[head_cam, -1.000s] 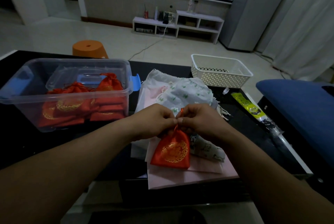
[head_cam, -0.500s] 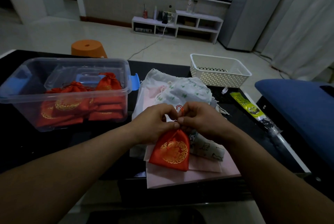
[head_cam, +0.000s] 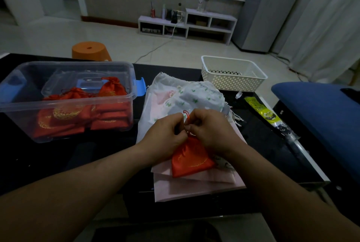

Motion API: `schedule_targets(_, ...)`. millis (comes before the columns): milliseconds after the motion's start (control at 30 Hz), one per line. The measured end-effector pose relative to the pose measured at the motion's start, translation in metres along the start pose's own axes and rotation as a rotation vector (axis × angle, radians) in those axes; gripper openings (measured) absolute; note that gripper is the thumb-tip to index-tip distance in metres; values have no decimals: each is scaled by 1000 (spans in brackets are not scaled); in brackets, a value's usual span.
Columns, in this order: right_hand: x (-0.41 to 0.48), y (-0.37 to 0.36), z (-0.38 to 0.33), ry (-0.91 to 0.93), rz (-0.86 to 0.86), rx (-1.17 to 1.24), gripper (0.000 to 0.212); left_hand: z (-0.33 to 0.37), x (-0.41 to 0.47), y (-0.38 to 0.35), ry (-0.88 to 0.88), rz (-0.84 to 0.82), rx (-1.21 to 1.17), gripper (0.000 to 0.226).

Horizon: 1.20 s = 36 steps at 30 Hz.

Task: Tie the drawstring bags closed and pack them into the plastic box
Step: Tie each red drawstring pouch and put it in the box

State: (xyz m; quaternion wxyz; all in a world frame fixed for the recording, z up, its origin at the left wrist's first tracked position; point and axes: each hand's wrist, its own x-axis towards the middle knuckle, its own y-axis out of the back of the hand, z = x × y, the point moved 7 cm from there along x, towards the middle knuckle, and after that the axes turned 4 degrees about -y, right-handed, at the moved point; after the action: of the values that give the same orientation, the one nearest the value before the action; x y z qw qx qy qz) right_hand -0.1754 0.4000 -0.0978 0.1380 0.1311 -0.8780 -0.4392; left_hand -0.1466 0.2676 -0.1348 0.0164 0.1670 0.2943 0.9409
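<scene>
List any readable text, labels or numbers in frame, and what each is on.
Nothing reads cleanly.
Yellow packet: dark print, too blurred to read.
Red bags in the plastic box: gold emblems, no legible characters.
Red can on the far shelf: too small.

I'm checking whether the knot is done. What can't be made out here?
- Head view, knot on the red bag: hidden between the left hand and right hand.
- Head view, bag count in the plastic box: bags overlap, dim light.
- Head view, yellow packet print: too small.
</scene>
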Motion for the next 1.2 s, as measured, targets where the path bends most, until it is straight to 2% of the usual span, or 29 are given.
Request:
schedule_targets(67,-2,0,-1,2,15,1,20,0,0,-1,3,9,-14,12)
schedule_targets(233,-3,-1,-2,2,53,10,8,0,1,2,-29,26,26,12)
schedule_targets(500,-3,1,5,-32,52,37,7,-4,10,6,-40,-122,20,11)
schedule_targets(733,-3,0,7,-66,-8,48,12,-2,11,8,-80,-169,119,17)
schedule_targets(867,-3,-2,7,-76,-42,38,20,0,11,7,-75,-247,135,11)
schedule_targets(933,-2,-3,6,-72,-39,25,16,0,13,8,-66,-284,144,9)
schedule_targets(1000,-2,-3,5,-69,-35,15,12,-2,14,10,-55,-293,152,10)
schedule_targets(1200,0,-1,11,-129,4,-14,18,6,8,7,-126,-272,147,24)
